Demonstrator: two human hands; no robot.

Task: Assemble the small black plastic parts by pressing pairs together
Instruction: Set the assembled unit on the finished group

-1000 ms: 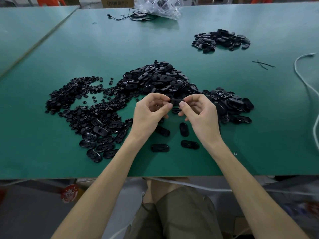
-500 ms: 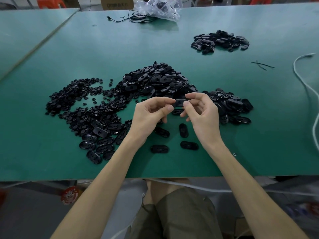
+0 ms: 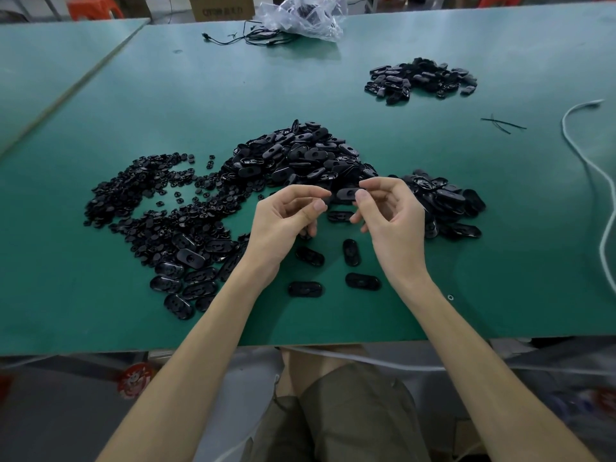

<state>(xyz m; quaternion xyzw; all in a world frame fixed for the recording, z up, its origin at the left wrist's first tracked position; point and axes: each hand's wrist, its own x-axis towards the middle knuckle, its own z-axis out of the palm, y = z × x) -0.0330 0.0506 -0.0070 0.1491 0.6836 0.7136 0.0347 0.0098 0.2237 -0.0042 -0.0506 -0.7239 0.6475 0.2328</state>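
left hand (image 3: 283,221), right hand (image 3: 393,218): pinch oval part (image 3: 346,194) | plastic bag (image 3: 306,15): apparently cables

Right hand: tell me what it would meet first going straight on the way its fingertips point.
The right hand, pinching a black oval part, points at the left hand; that hand's fingertips would likely come first, though depth is unclear.

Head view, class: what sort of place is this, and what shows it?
Probably a small factory assembly bench: heaps of identical black parts on a green table, a separate pile farther off, a cardboard box behind.
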